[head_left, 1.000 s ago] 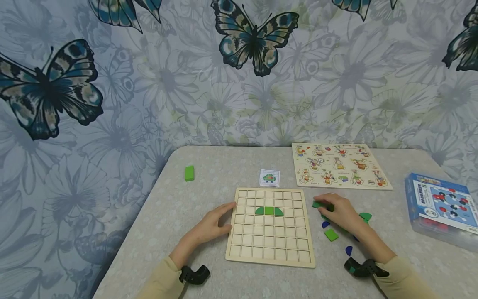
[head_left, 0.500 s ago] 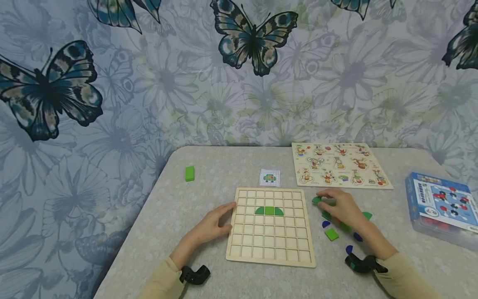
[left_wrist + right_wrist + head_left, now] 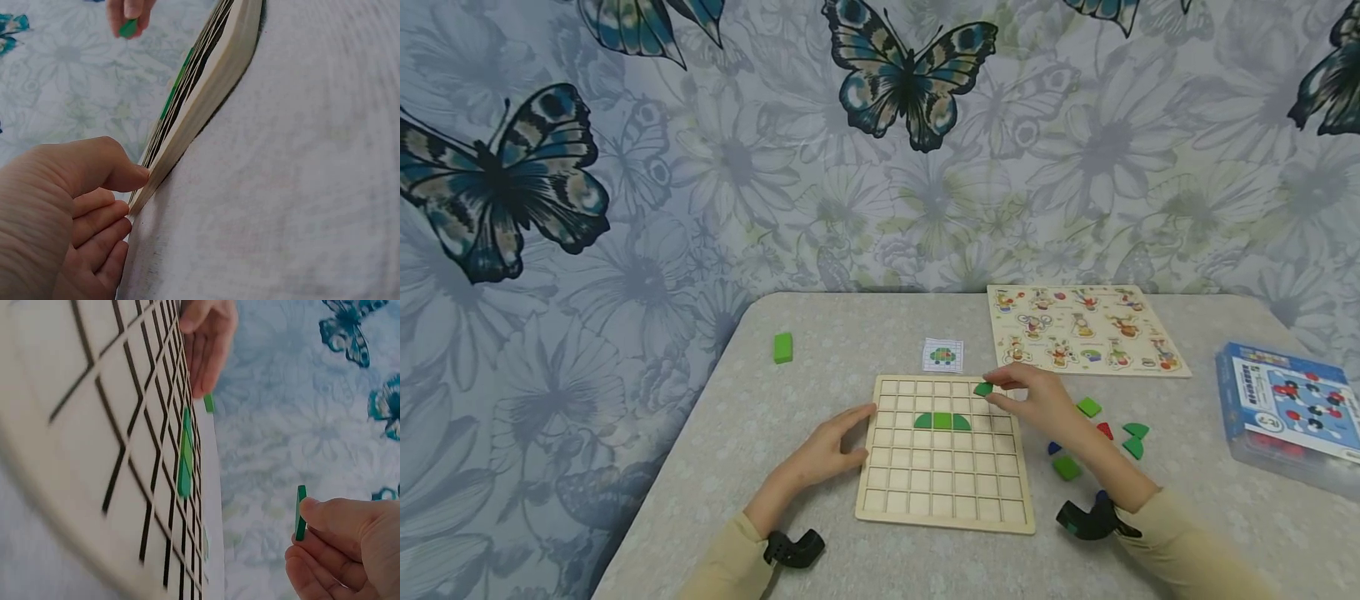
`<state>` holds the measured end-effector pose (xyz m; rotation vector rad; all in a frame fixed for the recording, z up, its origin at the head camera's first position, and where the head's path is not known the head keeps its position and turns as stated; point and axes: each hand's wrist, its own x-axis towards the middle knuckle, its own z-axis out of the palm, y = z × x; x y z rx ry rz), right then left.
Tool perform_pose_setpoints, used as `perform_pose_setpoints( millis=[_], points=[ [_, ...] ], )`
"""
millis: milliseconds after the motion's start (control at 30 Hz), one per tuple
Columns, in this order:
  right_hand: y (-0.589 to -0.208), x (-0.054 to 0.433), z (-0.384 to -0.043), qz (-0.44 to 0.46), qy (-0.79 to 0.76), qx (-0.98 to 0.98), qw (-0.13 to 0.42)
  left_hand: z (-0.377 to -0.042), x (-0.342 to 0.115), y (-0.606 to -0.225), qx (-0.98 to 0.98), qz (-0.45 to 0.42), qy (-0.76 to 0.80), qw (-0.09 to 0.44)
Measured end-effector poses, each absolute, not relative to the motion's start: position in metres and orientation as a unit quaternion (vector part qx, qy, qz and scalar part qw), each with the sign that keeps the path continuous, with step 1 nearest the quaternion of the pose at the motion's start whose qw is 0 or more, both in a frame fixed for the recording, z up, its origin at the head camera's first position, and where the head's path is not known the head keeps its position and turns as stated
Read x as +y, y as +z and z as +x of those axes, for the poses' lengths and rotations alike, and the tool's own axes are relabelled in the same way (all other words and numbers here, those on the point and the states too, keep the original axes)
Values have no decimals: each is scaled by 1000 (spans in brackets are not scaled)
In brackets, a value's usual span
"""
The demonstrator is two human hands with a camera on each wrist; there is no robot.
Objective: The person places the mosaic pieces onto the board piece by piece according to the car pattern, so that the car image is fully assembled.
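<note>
My right hand [image 3: 1047, 410] pinches a dark green quarter-circle tile [image 3: 983, 389] between thumb and fingers, above the far right corner of the wooden grid board [image 3: 942, 505]. In the right wrist view the tile [image 3: 301, 514] shows edge-on, raised off the board. Across an upper row of the board sit a light green square tile [image 3: 942, 422] and two dark green quarter-circle tiles [image 3: 922, 422], one at each side of it. At the board's left edge, my left hand [image 3: 818, 452] touches the rim with thumb and fingertips; its thumb [image 3: 128, 178] lies against the wooden edge.
A small pattern card [image 3: 942, 356] lies behind the board. Loose tiles, including a red one [image 3: 1105, 431] and a green square [image 3: 1066, 468], lie right of it. Further off are a picture puzzle board [image 3: 1078, 329], a blue-lidded box [image 3: 1288, 408] and a green block [image 3: 783, 347].
The right hand has picked a dark green tile from the loose ones and carried it left over the board's far right corner. The left hand stays at the board's edge.
</note>
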<state>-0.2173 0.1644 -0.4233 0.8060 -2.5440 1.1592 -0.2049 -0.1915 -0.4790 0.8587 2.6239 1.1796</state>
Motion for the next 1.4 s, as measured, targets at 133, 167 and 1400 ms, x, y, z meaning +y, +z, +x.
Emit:
perform_pose_setpoints(
  millis=[133,167,1400],
  points=[
    [-423,140,-217,302,414,-852,105,-205,-192,-479,870,288,394,71],
    [-424,135,-217,308,418,-848,103,-204,-192,-479,871,287,393,72],
    [-460,54,-206,328,438,-837,24,-202,-192,-474,869,284,397,75]
  ],
)
